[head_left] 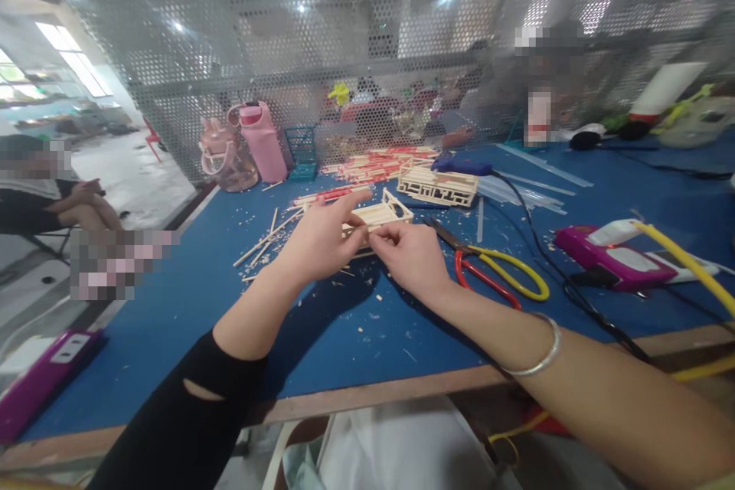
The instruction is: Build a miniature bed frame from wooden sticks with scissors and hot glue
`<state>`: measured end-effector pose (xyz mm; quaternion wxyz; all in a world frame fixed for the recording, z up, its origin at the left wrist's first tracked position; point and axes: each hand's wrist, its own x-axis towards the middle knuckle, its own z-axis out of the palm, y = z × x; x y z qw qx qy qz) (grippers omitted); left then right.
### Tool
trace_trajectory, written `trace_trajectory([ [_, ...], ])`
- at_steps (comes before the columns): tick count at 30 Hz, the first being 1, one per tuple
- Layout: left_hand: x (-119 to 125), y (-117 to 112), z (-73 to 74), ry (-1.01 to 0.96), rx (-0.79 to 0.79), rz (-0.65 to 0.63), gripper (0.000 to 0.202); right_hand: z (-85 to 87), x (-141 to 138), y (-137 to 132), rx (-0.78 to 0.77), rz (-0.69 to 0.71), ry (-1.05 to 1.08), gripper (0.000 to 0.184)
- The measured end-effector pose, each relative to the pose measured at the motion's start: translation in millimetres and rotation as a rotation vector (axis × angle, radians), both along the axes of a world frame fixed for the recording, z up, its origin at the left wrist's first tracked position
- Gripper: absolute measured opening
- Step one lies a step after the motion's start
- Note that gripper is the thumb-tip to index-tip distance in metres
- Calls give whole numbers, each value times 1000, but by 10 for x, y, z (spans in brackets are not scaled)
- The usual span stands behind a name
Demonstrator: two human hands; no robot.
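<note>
My left hand (321, 241) and my right hand (413, 253) meet over the blue table (172, 321), both pinched on a small pale wooden stick frame (382, 216). The left index finger stretches out over the frame's top. The right fingers curl around its near edge. A silver bangle (543, 356) sits on my right forearm; a black sleeve (189, 413) covers the left. A second, finished stick frame (437, 185) stands just behind.
Red-and-yellow scissors (499, 268) lie right of my hands. A blue glue gun (462, 166) with black cord, a pile of sticks (373, 164), pink bottles (261, 142), a magenta device (612, 259) and wood scraps surround them. A perforated screen (344, 31) closes the back. A seated person (51, 199) is at left.
</note>
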<state>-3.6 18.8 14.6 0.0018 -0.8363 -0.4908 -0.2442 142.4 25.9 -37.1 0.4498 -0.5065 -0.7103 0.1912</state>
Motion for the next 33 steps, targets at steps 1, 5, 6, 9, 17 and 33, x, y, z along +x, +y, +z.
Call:
trace_trajectory([
  [1,-1,13,0,-2,-6,6,48,1,-2,0,2,2,-3,27],
  [5,8,66,4,-26,-47,51,50,-2,-12,4,-11,4,1,25],
  [6,15,72,8,-34,-57,62,50,-3,-15,6,-15,2,2,25],
  [9,41,70,28,-49,-88,77,49,1,-15,9,-11,14,12,25],
  [17,56,42,48,-39,-79,99,46,49,158,-71,86,-97,71,21],
  [33,52,48,36,-56,-66,85,53,-19,162,-84,27,114,-112,28],
])
